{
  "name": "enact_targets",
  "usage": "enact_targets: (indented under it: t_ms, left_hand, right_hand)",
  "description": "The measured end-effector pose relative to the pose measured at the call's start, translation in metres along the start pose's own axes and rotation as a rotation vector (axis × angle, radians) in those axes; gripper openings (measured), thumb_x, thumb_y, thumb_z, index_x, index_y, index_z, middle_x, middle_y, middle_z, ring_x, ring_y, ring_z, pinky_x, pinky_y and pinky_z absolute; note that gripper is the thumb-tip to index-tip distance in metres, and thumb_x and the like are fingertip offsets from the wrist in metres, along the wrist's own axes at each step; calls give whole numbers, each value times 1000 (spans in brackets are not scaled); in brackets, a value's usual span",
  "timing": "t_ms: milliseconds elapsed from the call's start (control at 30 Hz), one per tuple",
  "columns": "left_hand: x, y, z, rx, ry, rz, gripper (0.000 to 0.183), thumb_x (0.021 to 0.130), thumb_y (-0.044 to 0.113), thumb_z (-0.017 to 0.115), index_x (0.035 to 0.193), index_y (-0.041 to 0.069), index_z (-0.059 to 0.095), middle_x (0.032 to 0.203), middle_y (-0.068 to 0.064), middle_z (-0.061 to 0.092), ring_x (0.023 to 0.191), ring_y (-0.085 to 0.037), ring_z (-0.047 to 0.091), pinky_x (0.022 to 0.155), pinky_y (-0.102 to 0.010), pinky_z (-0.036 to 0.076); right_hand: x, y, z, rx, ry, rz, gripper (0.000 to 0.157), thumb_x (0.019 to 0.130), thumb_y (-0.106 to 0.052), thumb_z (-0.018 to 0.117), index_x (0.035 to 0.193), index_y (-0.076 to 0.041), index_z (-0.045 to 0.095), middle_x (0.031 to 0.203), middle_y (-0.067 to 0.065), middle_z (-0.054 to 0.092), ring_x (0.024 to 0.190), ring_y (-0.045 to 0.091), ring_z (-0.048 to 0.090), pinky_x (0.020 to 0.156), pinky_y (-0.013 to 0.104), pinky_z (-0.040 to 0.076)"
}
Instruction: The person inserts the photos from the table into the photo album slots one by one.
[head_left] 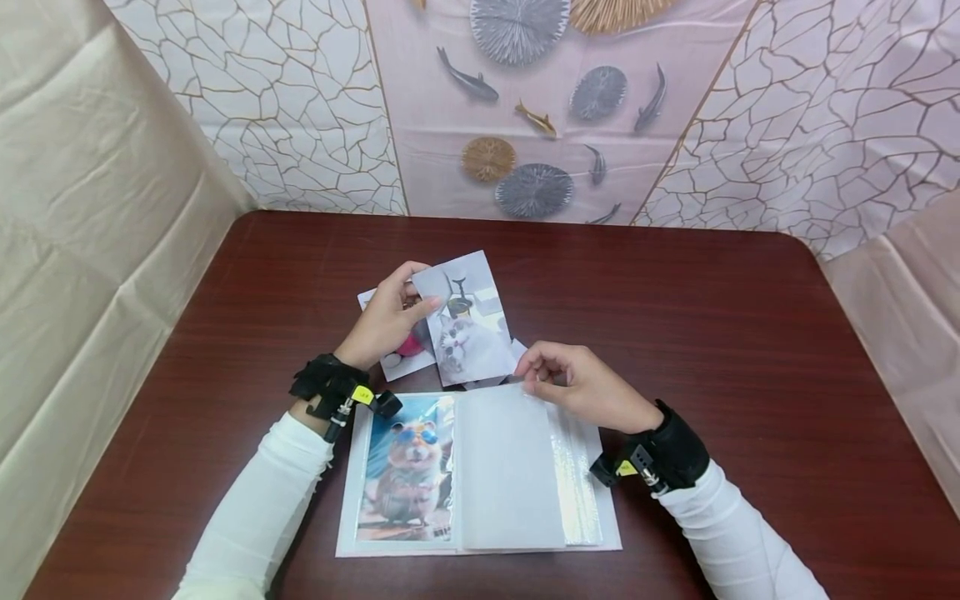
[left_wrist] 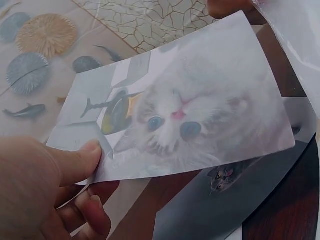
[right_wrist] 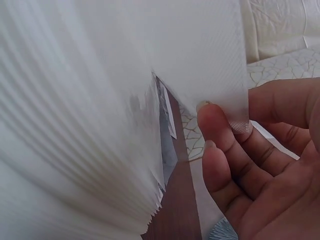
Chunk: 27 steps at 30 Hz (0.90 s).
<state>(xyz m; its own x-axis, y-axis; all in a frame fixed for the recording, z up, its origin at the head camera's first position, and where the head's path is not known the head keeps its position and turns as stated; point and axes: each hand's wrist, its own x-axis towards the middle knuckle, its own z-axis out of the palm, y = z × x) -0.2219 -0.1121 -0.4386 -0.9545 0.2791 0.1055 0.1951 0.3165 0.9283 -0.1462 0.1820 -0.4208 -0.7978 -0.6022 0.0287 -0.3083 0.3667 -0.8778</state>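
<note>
My left hand [head_left: 384,323] pinches a photo print [head_left: 474,333] near its upper left edge, thumb on top. In the left wrist view the print shows a fluffy white kitten with blue eyes and a glass. Below lies an opened photo album [head_left: 352,525], with a picture of a furry animal in sunglasses [head_left: 408,479] in its left pocket. My right hand [head_left: 581,385] pinches the top corner of a whitish album page [head_left: 510,475]. Up close in the right wrist view, fingertips and thumb grip that page corner [right_wrist: 220,75], and the other pages fan out beside it.
Another print with a pink patch [head_left: 408,346] lies behind the left hand, and one with a grey cat [left_wrist: 225,177] lies under the held print. The dark wooden table [head_left: 712,333] ends at a patterned cloth backdrop [head_left: 300,100]. A beige curtain [head_left: 90,250] hangs at the left.
</note>
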Motion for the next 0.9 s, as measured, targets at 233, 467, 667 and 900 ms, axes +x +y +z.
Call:
enact_targets:
  t_ms: [233,467,667,900]
  left_hand:
    - [4,2,5,3,-37,-27,44,91,25,63,132,20,47,74,-13,48,69,-27,45,61,-31,36]
    - [6,1,9,-45,-78,-2,43,93,24,62,132,21,46,74,-14,44,64,-24,39,58,-31,33]
    - [8,1,15,-106,-108,33,39,94,22,60,130,18,47,83,-11,61,69,-30,43,58,-29,33]
    - [8,3,21,-104,-93,40,41,93,22,62,130,18,48,77,-10,57,67,-27,45,58,-29,34]
  right_hand:
    - [0,-1,0,25,13,6,15,87,-9,68,101,-7,64,88,4,63,79,19,56,69,30,48]
    - [1,-2,1,31,25,9,14,86,-6,68,99,-10,64,89,4,62,78,19,56,69,30,48]
    - [0,0,1,19,35,12,16,85,-9,70,97,-10,60,89,5,59,77,18,55,68,28,46]
    - [0,1,2,56,39,42,32,84,-8,71,100,-8,43,81,10,49,64,17,53,58,25,37]
